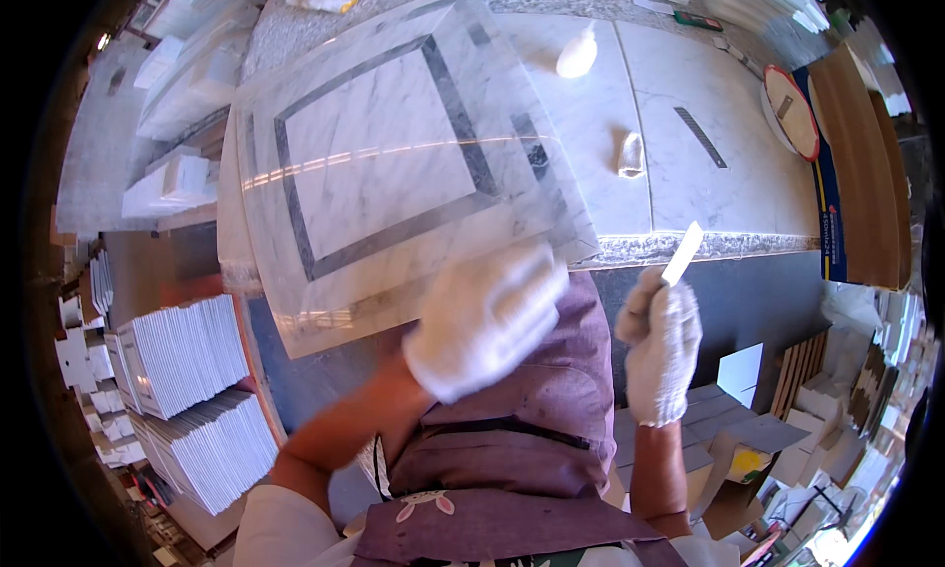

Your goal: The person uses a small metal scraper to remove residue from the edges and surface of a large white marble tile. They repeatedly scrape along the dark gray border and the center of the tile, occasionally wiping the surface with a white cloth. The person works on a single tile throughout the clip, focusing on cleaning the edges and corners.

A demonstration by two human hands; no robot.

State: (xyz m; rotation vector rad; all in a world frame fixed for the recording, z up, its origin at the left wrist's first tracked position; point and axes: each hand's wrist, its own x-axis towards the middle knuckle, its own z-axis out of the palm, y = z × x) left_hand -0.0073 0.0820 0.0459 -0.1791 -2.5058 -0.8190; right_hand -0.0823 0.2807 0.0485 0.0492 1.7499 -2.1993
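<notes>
In front of me a large glossy marble panel with a dark grey inlaid frame lies askew, its near corner jutting past the table edge. My left hand, in a white knit glove, is at the panel's near edge; motion blurs its fingers, and I cannot tell whether it touches the panel. My right hand, also gloved, is held off the table's front edge, closed around a narrow flat white strip with a slanted tip. The strip points up and away from me.
A white bottle, a small whitish block and a dark perforated metal strip lie on the marble slabs at right. Beyond are a red-rimmed bowl and a cardboard box. Stacked tiles stand at lower left.
</notes>
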